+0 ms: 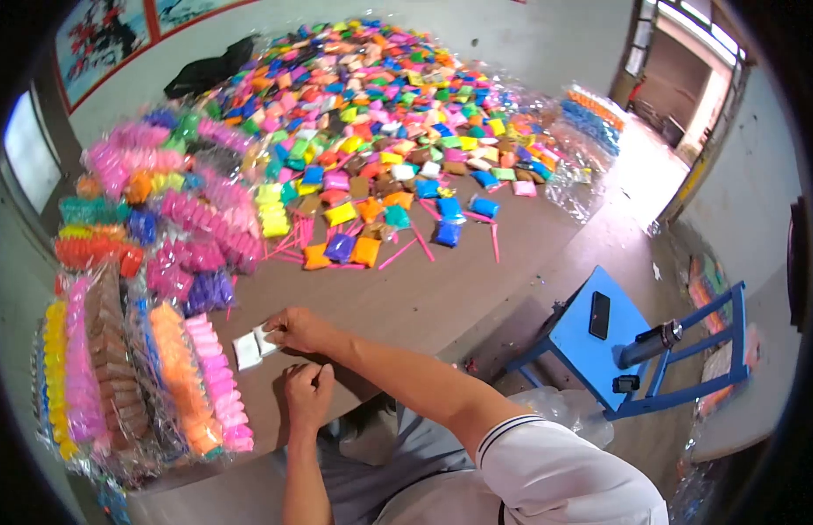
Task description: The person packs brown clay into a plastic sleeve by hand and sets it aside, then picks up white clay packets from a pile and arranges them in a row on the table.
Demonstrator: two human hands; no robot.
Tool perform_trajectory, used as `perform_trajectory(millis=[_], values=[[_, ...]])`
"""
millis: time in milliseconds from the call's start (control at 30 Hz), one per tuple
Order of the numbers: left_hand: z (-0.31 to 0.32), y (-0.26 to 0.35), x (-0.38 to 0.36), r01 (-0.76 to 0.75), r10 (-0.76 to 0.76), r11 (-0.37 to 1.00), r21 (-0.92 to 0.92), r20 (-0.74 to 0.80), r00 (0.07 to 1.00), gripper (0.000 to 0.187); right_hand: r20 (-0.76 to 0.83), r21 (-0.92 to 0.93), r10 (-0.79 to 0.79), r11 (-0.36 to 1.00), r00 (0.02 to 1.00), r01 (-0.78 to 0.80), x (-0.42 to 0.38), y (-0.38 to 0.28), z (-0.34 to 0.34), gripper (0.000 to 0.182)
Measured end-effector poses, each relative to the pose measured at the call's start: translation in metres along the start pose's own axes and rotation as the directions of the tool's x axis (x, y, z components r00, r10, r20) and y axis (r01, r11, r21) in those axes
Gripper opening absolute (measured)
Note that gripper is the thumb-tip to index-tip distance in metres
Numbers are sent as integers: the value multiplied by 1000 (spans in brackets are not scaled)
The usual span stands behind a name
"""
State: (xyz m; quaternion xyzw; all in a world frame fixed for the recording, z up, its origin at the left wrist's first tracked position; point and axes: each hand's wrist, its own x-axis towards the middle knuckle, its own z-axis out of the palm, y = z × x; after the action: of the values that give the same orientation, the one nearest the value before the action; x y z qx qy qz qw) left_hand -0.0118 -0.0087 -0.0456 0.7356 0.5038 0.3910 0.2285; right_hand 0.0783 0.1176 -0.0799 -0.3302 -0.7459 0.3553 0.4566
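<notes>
Two small white packets lie side by side on the brown table: the left packet [247,350] is free of my hands, and the right packet [266,339] is under the fingertips of my right hand [298,331]. That hand reaches across from the right and pinches the packet's upper edge. My left hand [308,394] rests just nearer to me, at the table's edge, with its fingers curled in and nothing visible in them. A clear-wrapped row of pink packets [221,385] stands left of the white ones.
A large heap of colourful packets [371,114] covers the table's far side. Pink sticks [421,242] lie before it. Bagged rows, including orange packets [183,376], line the left. A blue chair [573,350] at right bears a phone [600,315] and a bottle [649,345].
</notes>
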Motion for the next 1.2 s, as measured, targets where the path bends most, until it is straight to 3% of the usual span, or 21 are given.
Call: perform_trajectory(millis=[33,67,133,200,267,300,433,533,567,633,700,733,800,933,1033,1167,1200], values=[[1,-1,-1,0,0,1000,14,0,1000,26,183,172,337,914,923,-368,1,-35,-24,21],[1,-3,-1,-21,21,1000,9,13,1000,26,160,168,338,916,927,-363,-2,-36,-31,21],[2,-5,-2,2,-2,1000,-6,-12,1000,26,-144,302,308,919,940,-255,-11,-39,-39,22],[2,-5,-3,-8,8,1000,10,-9,1000,25,-227,220,291,945,929,-242,-16,-27,-53,21],[3,-8,-3,-16,16,996,92,-1,1000,25,-591,-57,-54,998,805,25,-15,8,-67,19],[5,-10,-3,-16,16,995,101,-3,1000,24,-574,-134,52,979,817,-157,-18,-11,-99,15],[4,-6,-3,-32,31,990,139,5,999,24,-690,-420,-62,846,721,-329,-11,19,-210,16],[6,-5,-2,-35,34,994,101,6,999,23,-761,-405,30,758,648,-512,-8,55,-295,20],[6,-2,-2,-48,47,993,110,8,999,22,-780,-381,78,729,621,-569,-10,58,-319,22],[5,1,-1,-52,51,990,131,10,999,22,-786,-517,-88,635,612,-574,-14,90,-362,27],[4,2,0,-45,40,989,141,32,999,20,-778,-556,-55,522,625,-646,-14,97,-385,25],[4,2,1,-34,30,988,149,32,999,20,-772,-547,-63,573,633,-610,-14,101,-391,22],[4,2,2,-21,12,986,167,56,998,19,-763,-576,-43,498,645,-648,-8,110,-398,20],[7,7,2,3,-5,985,174,14,1000,18,-748,-589,-75,534,660,-607,1,132,-406,13],[7,8,3,19,-21,990,141,16,1000,16,-719,-550,108,515,686,-657,9,147,-416,13],[8,8,4,1,-2,992,123,11,1000,14,-690,-558,122,539,714,-631,9,122,-419,13],[8,7,4,-10,10,993,121,7,1000,13,-698,-548,60,596,714,-587,10,113,-416,13]])
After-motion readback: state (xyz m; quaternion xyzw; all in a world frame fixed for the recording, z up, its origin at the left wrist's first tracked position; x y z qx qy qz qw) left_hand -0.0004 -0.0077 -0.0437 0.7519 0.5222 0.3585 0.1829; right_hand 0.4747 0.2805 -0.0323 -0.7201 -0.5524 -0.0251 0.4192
